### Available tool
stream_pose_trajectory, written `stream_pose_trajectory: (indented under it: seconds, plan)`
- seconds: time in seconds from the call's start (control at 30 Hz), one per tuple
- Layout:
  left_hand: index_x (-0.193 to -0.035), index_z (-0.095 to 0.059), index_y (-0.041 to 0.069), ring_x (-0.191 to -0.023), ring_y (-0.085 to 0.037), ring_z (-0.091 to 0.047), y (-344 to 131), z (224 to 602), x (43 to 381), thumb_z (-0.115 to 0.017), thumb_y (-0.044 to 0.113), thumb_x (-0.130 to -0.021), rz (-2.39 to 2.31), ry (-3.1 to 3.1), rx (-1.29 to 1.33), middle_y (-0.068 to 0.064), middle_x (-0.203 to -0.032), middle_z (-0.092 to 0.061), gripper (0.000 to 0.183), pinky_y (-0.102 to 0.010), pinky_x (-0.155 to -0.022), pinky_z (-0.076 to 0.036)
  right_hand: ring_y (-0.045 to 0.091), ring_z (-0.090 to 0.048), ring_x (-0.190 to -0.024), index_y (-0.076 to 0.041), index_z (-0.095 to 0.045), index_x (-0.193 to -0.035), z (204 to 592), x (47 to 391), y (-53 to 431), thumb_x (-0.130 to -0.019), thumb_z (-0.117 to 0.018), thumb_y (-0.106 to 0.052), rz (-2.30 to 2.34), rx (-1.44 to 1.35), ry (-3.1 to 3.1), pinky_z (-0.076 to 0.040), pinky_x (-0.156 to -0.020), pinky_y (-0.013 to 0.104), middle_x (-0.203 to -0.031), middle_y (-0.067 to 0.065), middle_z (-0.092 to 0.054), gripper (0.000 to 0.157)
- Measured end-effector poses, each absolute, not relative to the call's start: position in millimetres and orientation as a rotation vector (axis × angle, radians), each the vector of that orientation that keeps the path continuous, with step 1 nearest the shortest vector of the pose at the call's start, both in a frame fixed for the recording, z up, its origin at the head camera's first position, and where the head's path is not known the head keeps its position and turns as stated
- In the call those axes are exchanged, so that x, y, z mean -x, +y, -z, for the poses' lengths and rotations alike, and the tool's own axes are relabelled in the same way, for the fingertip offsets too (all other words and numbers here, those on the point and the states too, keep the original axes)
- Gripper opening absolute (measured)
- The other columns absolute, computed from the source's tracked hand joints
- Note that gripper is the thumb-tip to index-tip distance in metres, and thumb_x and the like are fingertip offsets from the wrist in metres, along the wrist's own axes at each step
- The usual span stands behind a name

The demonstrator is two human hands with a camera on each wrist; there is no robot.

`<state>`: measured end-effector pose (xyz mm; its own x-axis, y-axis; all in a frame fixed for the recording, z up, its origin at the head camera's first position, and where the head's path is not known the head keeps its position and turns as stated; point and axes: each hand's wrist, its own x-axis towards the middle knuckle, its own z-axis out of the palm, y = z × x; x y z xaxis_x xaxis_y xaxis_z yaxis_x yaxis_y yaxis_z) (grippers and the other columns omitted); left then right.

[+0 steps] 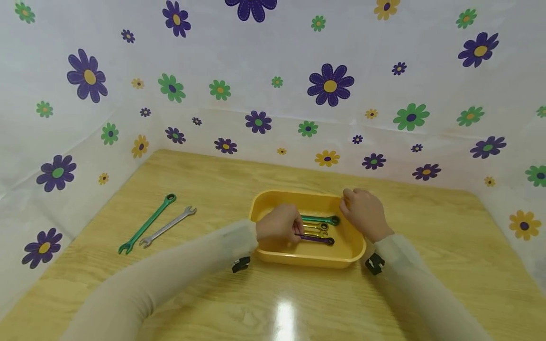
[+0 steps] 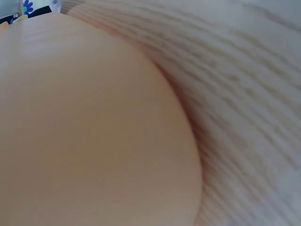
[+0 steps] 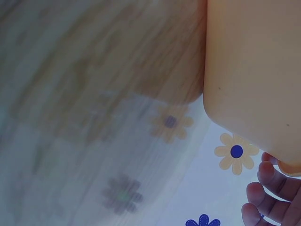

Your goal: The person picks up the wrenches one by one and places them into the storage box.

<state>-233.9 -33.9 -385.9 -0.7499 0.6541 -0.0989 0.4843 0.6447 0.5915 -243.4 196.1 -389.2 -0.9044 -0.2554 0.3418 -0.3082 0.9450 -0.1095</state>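
A yellow plastic tray [image 1: 298, 259] stands on the table, seen from outside as a pale wall [image 2: 103, 117] in the left wrist view. My left hand [image 1: 281, 225] reaches into it and pinches a small purple wrench [image 1: 317, 239] near its left end; the fingers partly hide it. Beside that wrench lie two gold wrenches [image 1: 316, 226] and a green wrench [image 1: 320, 219], their left ends behind the hand. My right hand [image 1: 364, 213] grips the tray's far right corner, its fingers [image 3: 265, 174] curled at the rim in the right wrist view.
Left of the tray, a long green wrench [image 1: 147, 225] and a silver wrench [image 1: 168, 227] lie side by side on the wooden table [image 1: 204, 293]. A white flower-printed sheet [image 1: 286, 52] hangs behind and at both sides.
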Motion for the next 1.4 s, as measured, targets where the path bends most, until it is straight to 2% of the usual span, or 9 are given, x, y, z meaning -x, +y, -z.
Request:
stream_pose_trajectory:
  seconds: [0.27, 0.53, 1.4]
  plan:
    - [-0.074, -0.072, 0.007, -0.059, -0.004, -0.057, -36.5, 397.0, 232.3, -0.073, 0.000, -0.073, -0.821, 2.542, -0.906, -0.001, -0.070, -0.070, 0.008, -0.016, -0.058, -0.049, 0.020, -0.045, -0.055, -0.006, -0.057, -0.075, 391.8, 241.3, 194.2, -0.085, -0.057, -0.015, -0.234, -0.421, -2.774, -0.040, -0.047, 0.030, -0.062, 0.007, -0.050, 0.013]
    - [-0.075, -0.072, 0.014, -0.064, -0.004, -0.058, -38.1, 405.1, 232.7, -0.073, 0.000, -0.072, -0.721, 2.612, -0.951, 0.002, -0.073, -0.069, 0.014, -0.018, -0.060, -0.048, 0.020, -0.047, -0.056, -0.006, -0.058, -0.077, 393.3, 242.9, 195.0, -0.085, -0.057, -0.017, -0.211, -0.420, -2.773, -0.043, -0.049, 0.032, -0.063, 0.008, -0.052, 0.014]
    - [-0.074, -0.072, 0.012, -0.067, -0.007, -0.060, -35.3, 392.1, 230.0, -0.075, 0.001, -0.073, -0.674, 2.657, -0.929, 0.001, -0.074, -0.070, 0.012, -0.023, -0.065, -0.051, 0.019, -0.045, -0.055, -0.006, -0.058, -0.076, 391.7, 246.9, 196.2, -0.085, -0.058, -0.017, -0.222, -0.419, -2.753, -0.041, -0.047, 0.031, -0.062, 0.008, -0.051, 0.014]
